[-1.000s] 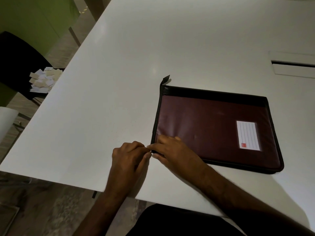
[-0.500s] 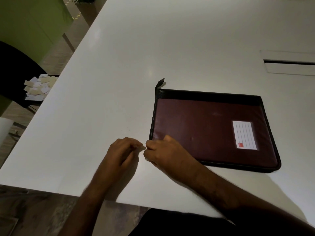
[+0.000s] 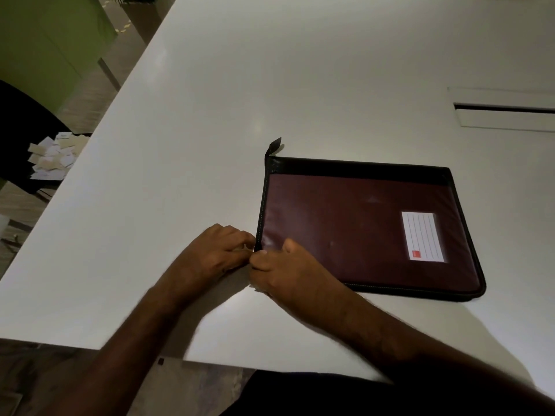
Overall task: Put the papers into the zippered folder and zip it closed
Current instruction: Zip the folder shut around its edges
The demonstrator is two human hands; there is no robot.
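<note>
We see the maroon zippered folder [image 3: 366, 226] lying flat and closed on the white table [image 3: 210, 115], right of centre, its black spine band along the far edge and a white label [image 3: 423, 236] toward its right side. No papers show on the tabletop, so we judge that they are already inside, though the closed cover hides the contents and we cannot confirm it. The only loose paper in view is a heap of small scraps [image 3: 54, 156] on a dark chair [image 3: 21, 124] off the table's left edge, well apart from the folder.

Both hands meet at the folder's near-left corner. Our left hand [image 3: 213, 255] is curled with its fingertips pinched at the zipper edge; the right hand [image 3: 285, 270] rests on the corner with the thumb on the cover and the fingers folded in beside the left. We take it that one of them has the zipper pull, but the pull itself is hidden, so we cannot tell which hand grips it.

The near edge looks zipped as far as the corner. The left edge up to the black tab [image 3: 274, 147] at the far-left corner is, in our judgement, what remains to close.
</note>
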